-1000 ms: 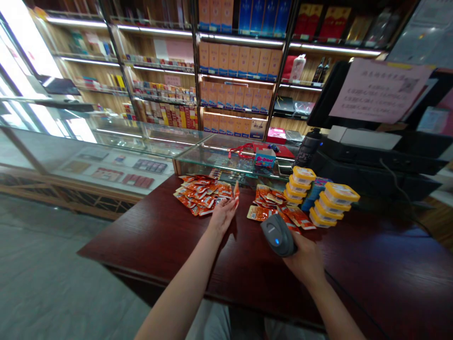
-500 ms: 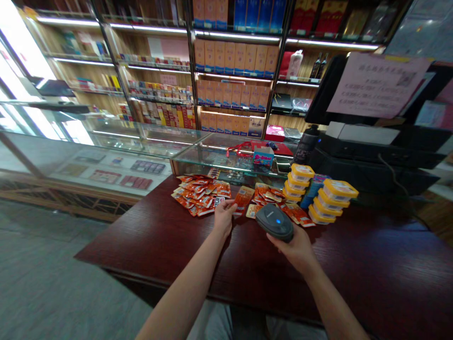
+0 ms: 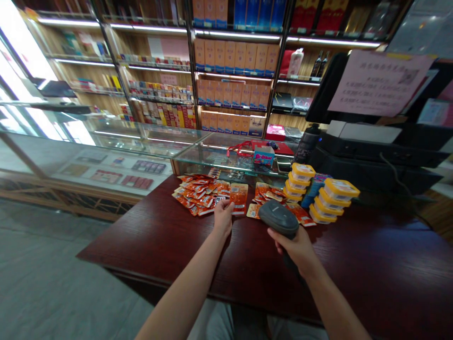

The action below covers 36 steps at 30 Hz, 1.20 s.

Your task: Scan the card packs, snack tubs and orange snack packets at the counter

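My left hand pinches the lower left edge of an orange snack packet, whose pale top band carries a barcode. Beside that hand, on the left, lies a heap of similar orange packets. My right hand is wrapped round the handle of a dark grey barcode scanner, its head pointing away and to the left. Behind the scanner, more orange packets lie in a second, partly covered pile. To the right of it stand two stacks of yellow-lidded tubs.
The dark red wooden desk meets a glass display counter. A small blue and pink box sits on the glass. At right stands a black monitor with a pink paper sheet. Shelves of boxes line the wall behind.
The held packet has turned from slanted to more upright and shifted slightly left. The scanner has tilted and moved slightly right; its blue light no longer shows.
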Motion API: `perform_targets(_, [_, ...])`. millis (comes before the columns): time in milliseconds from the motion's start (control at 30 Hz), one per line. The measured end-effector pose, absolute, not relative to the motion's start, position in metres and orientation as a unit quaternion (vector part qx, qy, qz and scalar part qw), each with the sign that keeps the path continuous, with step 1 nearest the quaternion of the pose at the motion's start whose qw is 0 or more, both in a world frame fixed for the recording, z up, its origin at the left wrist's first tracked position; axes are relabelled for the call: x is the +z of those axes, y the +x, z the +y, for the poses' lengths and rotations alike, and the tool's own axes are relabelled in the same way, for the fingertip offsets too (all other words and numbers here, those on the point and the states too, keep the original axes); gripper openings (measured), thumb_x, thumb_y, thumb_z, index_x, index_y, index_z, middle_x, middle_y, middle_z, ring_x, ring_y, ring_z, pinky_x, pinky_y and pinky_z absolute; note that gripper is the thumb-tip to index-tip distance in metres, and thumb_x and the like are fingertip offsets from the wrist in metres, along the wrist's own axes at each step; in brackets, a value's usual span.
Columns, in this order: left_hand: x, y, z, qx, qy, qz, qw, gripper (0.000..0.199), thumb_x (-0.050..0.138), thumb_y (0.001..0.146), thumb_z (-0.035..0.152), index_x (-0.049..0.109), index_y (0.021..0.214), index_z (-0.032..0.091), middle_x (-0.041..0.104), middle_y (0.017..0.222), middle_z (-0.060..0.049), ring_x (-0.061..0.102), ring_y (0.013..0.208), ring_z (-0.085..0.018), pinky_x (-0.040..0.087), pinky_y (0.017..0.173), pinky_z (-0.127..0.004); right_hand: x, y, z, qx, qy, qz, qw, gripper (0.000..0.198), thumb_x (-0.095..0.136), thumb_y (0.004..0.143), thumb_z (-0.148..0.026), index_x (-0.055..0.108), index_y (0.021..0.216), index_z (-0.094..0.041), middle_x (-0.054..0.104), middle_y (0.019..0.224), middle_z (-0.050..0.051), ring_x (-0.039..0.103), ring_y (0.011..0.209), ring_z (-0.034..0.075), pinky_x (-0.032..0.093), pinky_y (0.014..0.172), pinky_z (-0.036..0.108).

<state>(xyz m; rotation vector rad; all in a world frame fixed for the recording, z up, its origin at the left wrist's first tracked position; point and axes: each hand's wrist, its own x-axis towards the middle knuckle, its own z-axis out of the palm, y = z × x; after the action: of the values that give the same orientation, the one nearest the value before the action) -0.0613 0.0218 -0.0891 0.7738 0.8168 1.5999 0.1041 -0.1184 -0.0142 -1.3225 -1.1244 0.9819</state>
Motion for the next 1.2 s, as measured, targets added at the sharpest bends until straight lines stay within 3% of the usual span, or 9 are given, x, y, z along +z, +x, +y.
perform_targets(100, [-0.084, -0.061, 0.019, 0.675, 0.325, 0.342, 0.567, 0.037, 0.079, 0.054, 0.031, 0.054, 0.076, 0.015, 0.063, 0.066, 0.002, 0.060, 0.061, -0.013, 0.050, 0.067, -0.030, -0.021, 0.110, -0.117, 0.338, -0.574, -0.530, 0.524, 0.030, 0.069, 0.070, -0.047, 0.060, 0.071, -0.018, 0.054, 0.046, -0.003, 0.048, 0.038, 0.012, 0.038, 0.039, 0.024])
perform_targets(167, [-0.081, -0.061, 0.016, 0.680, 0.322, 0.344, 0.562, 0.038, 0.080, 0.053, 0.031, 0.054, 0.076, 0.015, 0.063, 0.067, 0.002, 0.061, 0.061, -0.013, 0.050, 0.066, -0.029, -0.026, 0.117, -0.118, 0.226, -0.590, -0.595, 0.497, 0.024, 0.066, 0.072, -0.043, 0.063, 0.077, -0.020, 0.060, 0.052, 0.001, 0.055, 0.046, 0.017, 0.041, 0.044, 0.026])
perform_targets(300, [-0.074, -0.062, 0.011, 0.679, 0.333, 0.351, 0.552, 0.037, 0.079, 0.056, 0.033, 0.054, 0.077, 0.016, 0.064, 0.070, 0.002, 0.062, 0.062, -0.013, 0.050, 0.062, -0.027, -0.040, 0.134, -0.125, -0.025, -0.642, -0.682, 0.349, 0.019, 0.059, 0.072, -0.026, 0.064, 0.091, -0.023, 0.070, 0.074, 0.005, 0.065, 0.065, 0.022, 0.041, 0.054, 0.027])
perform_targets(433, [-0.070, -0.063, 0.007, 0.688, 0.388, 0.390, 0.474, 0.027, 0.074, 0.063, 0.032, 0.056, 0.073, 0.015, 0.059, 0.064, 0.003, 0.057, 0.058, -0.010, 0.046, 0.058, -0.022, -0.063, 0.152, -0.130, -0.133, -0.617, -0.727, 0.270, 0.027, 0.053, 0.070, -0.015, 0.063, 0.095, -0.018, 0.071, 0.084, 0.008, 0.066, 0.072, 0.022, 0.042, 0.061, 0.029])
perform_targets(567, [-0.068, -0.057, 0.006, 0.675, 0.435, 0.428, 0.415, 0.023, 0.068, 0.070, 0.034, 0.053, 0.074, 0.017, 0.055, 0.063, 0.004, 0.051, 0.051, -0.007, 0.041, 0.048, -0.018, -0.077, 0.163, -0.129, -0.155, -0.594, -0.727, 0.308, 0.025, 0.050, 0.074, -0.016, 0.062, 0.096, -0.016, 0.070, 0.084, 0.008, 0.065, 0.072, 0.021, 0.043, 0.063, 0.030])
perform_targets(733, [-0.061, -0.040, 0.007, 0.569, 0.450, 0.446, 0.524, 0.029, 0.065, 0.076, 0.042, 0.047, 0.080, 0.019, 0.054, 0.059, 0.006, 0.049, 0.041, -0.008, 0.035, 0.034, -0.017, -0.078, 0.169, -0.131, -0.190, -0.554, -0.710, 0.391, 0.022, 0.050, 0.079, -0.020, 0.061, 0.097, -0.016, 0.070, 0.084, 0.009, 0.064, 0.069, 0.020, 0.044, 0.065, 0.030])
perform_targets(967, [-0.037, -0.007, 0.022, 0.391, 0.457, 0.351, 0.718, 0.038, 0.082, 0.061, 0.020, 0.057, 0.089, 0.015, 0.067, 0.076, -0.003, 0.065, 0.061, -0.012, 0.054, 0.055, -0.023, -0.069, 0.173, -0.137, -0.231, -0.503, -0.700, 0.452, 0.017, 0.052, 0.080, -0.019, 0.058, 0.095, -0.015, 0.068, 0.078, 0.008, 0.063, 0.068, 0.020, 0.046, 0.063, 0.030])
perform_targets(1100, [-0.035, 0.025, 0.035, 0.346, 0.485, 0.369, 0.713, 0.033, 0.081, 0.060, 0.013, 0.065, 0.089, 0.011, 0.067, 0.068, -0.005, 0.062, 0.054, -0.012, 0.053, 0.055, -0.024, -0.065, 0.175, -0.139, -0.241, -0.496, -0.700, 0.455, 0.014, 0.051, 0.082, -0.019, 0.058, 0.093, -0.015, 0.067, 0.076, 0.008, 0.063, 0.066, 0.019, 0.045, 0.060, 0.028])
perform_targets(1200, [-0.039, 0.044, 0.042, 0.407, 0.488, 0.387, 0.668, 0.026, 0.080, 0.060, 0.010, 0.065, 0.082, 0.010, 0.062, 0.057, -0.001, 0.059, 0.047, -0.010, 0.052, 0.054, -0.024, -0.067, 0.176, -0.138, -0.225, -0.513, -0.698, 0.446, 0.017, 0.050, 0.084, -0.024, 0.059, 0.096, -0.015, 0.067, 0.077, 0.008, 0.063, 0.068, 0.019, 0.046, 0.062, 0.030])
